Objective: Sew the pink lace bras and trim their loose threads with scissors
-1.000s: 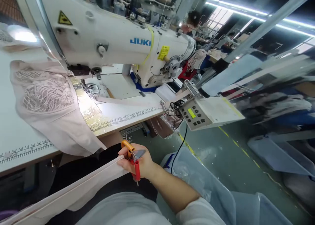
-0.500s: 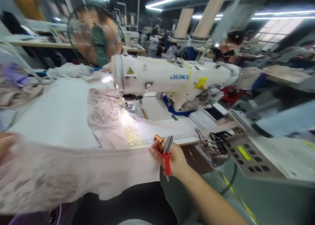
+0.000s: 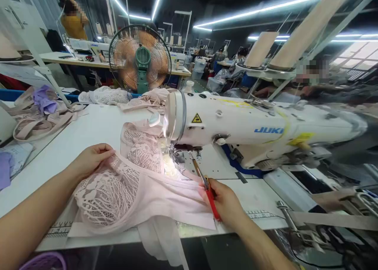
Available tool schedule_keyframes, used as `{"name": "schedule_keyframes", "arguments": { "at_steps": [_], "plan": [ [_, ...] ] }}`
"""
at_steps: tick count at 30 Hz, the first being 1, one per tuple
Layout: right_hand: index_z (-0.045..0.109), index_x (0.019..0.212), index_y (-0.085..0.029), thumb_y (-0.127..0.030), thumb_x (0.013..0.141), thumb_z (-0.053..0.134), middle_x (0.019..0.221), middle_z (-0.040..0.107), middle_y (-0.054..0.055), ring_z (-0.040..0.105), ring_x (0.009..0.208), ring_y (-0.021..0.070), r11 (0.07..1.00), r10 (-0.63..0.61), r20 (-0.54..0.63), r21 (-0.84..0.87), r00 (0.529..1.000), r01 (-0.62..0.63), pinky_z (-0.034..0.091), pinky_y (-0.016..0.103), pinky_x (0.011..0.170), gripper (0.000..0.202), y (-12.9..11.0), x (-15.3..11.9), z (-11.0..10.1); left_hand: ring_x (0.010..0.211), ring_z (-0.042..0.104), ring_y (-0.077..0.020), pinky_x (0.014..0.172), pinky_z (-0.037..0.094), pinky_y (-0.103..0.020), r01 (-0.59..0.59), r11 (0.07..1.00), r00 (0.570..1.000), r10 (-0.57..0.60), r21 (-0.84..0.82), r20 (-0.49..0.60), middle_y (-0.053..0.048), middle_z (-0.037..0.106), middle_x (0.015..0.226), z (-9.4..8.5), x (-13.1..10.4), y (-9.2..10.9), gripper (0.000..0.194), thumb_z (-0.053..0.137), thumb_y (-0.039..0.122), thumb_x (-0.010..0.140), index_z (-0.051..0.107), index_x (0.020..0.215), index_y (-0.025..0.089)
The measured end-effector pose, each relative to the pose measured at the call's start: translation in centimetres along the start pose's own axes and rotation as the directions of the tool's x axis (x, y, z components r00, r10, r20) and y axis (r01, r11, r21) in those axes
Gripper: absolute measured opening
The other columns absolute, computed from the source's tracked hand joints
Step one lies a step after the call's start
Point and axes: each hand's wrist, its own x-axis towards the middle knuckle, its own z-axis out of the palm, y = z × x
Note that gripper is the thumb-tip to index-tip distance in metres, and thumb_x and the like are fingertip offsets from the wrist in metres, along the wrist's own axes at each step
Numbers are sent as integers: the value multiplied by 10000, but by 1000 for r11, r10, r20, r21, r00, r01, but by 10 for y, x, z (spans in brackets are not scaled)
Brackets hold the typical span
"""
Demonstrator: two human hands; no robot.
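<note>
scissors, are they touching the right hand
Touching. The head view shows the scissors held in the right hand, the red handle lying against it with no gap.

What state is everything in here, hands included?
Left hand, pinching the near lace garment
Right hand, closed on the scissors and the garment's end
Near lace garment, spread between both hands
Scissors, held; blades open or shut, unclear
Far lace garment, lying on the white table
Sewing machine, light on below its head; running or not, unclear
Fan, upright
Ceiling lights, on
</note>
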Motion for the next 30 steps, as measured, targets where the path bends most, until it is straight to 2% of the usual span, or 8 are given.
{"name": "schedule_keyframes", "arguments": {
  "at_steps": [5,8,10,12,14,17,25,30],
  "plan": [
    [530,709,-219,-297,858,503,632,566,4,529,568,177,994,-107,-4,-28,994,107,412,263,520,170,1,-2,0,605,532,-183,576,396,-288,-51,948,999,46,314,24,2,583,634,-7,7,11,304,576,471,697,573,735,170],
    [534,742,-214,-245,857,488,651,529,-1,516,583,173,988,-148,-4,-46,989,148,402,261,529,128,1,-3,1,897,556,-311,770,395,-392,-152,823,986,165,547,26,-108,649,917,-2,4,26,298,557,409,753,608,874,142],
    [547,773,-211,-242,858,485,637,499,-12,488,565,169,988,-150,0,-41,989,150,387,260,518,110,-1,-3,2,1026,527,-341,856,377,-428,-266,732,963,239,627,129,-131,634,1069,9,-4,38,326,502,409,809,609,977,150],
    [551,784,-210,-252,859,485,638,494,-14,480,565,168,993,-119,7,-14,993,119,384,260,515,108,-2,-3,2,1024,555,-297,883,392,-398,-419,658,906,251,626,342,-88,656,1071,24,-12,46,299,478,392,838,637,995,193],
    [550,777,-212,-275,852,497,633,492,-15,477,563,167,997,-73,3,19,997,73,384,259,507,111,-2,-3,2,994,582,-260,876,411,-361,-547,594,813,209,590,543,-53,678,1032,38,-17,50,255,538,362,821,666,994,226],
    [546,762,-213,-322,843,514,629,520,-10,489,564,169,997,-23,-23,74,999,25,401,262,510,140,-1,-2,3,967,588,-269,828,429,-355,-623,528,733,134,578,667,-69,666,1018,52,-18,51,274,650,345,766,675,1006,214],
    [605,917,-211,-329,808,555,712,603,5,542,585,166,964,86,-47,256,995,-71,439,264,532,169,7,-5,4,841,589,-234,709,441,-307,-619,532,714,72,578,697,-56,633,912,51,-16,44,117,558,265,798,616,863,187],
    [598,903,-216,-400,822,589,689,585,1,517,591,164,946,117,-44,308,992,-98,423,264,531,201,5,-11,2,814,592,-203,716,456,-288,-612,579,697,74,538,713,-52,616,901,46,-20,40,193,471,315,862,617,862,188]
  ]
}}
